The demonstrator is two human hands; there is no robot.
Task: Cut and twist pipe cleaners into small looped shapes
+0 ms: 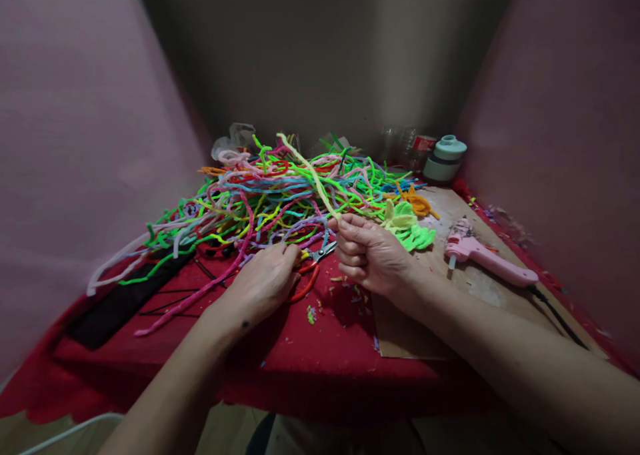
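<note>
My right hand (pixel 370 251) is closed, pinching the lower end of a pale yellow fuzzy stem (pixel 315 178) that slants up and left over a heap of coloured stems (pixel 280 191). My left hand (pixel 267 278) lies lower and to the left, its fingers curled at the red-handled scissors (pixel 307 285). The scissors' blades point right, towards my right hand. How far the left fingers wrap round the handles is partly hidden. Just beyond my right hand lie pale yellow and green looped pieces (pixel 407 228).
A pink glue gun (pixel 490 261) with a cord rests on a cardboard sheet (pixel 410 335) at the right. Behind it stand a mint-lidded container (pixel 445 160) and a clear bottle. A black flat item (pixel 115 301) lies left on the red cloth (pixel 330 355). Walls enclose the table.
</note>
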